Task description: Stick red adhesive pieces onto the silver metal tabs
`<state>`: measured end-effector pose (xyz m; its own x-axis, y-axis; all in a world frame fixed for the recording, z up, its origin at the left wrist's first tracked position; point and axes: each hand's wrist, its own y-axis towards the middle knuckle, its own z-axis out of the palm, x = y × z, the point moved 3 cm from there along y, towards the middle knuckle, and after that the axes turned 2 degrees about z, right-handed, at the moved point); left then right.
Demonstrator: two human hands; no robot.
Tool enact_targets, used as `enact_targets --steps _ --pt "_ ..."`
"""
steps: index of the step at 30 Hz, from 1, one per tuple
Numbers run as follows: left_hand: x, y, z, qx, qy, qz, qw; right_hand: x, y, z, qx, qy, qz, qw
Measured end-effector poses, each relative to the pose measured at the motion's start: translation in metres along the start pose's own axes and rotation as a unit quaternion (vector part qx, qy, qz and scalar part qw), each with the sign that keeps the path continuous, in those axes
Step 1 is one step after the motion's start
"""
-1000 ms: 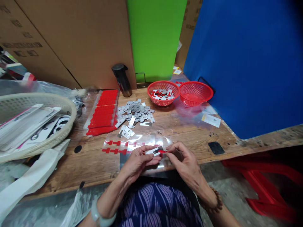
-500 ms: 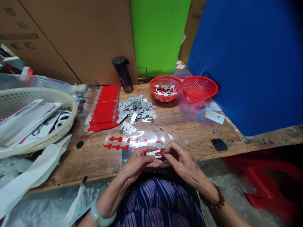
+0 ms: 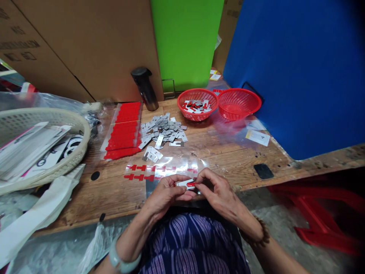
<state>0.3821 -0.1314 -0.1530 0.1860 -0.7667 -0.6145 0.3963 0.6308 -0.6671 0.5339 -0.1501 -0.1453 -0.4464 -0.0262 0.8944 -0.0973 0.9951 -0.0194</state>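
My left hand (image 3: 165, 194) pinches a small grey metal piece (image 3: 184, 184) at the table's near edge. My right hand (image 3: 218, 192) presses a red sticker (image 3: 191, 184) against that piece with thumb and fingertips. Under both hands lies a clear film sheet (image 3: 168, 167) carrying a few red stickers. A heap of grey metal pieces (image 3: 163, 130) lies further back on the wooden table (image 3: 119, 190). Sheets of red stickers (image 3: 124, 131) lie left of the heap.
Two red baskets stand at the back: one (image 3: 197, 104) holds finished pieces, the other (image 3: 238, 102) looks bare. A dark bottle (image 3: 145, 88) stands by cardboard boxes. A beige basket (image 3: 40, 146) with packaged items sits left. A blue panel (image 3: 299, 72) bounds the right.
My right hand has closed in on the metal piece, bringing the red sticker onto it. The view shifted slightly; the left hand kept its hold.
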Motion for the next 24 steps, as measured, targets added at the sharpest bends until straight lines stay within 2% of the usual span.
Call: enact_targets --steps 24 --pt "0.0008 0.0014 -0.0008 -0.012 0.017 0.004 1.000 -0.0001 0.0005 0.0020 0.007 0.005 0.001 1.000"
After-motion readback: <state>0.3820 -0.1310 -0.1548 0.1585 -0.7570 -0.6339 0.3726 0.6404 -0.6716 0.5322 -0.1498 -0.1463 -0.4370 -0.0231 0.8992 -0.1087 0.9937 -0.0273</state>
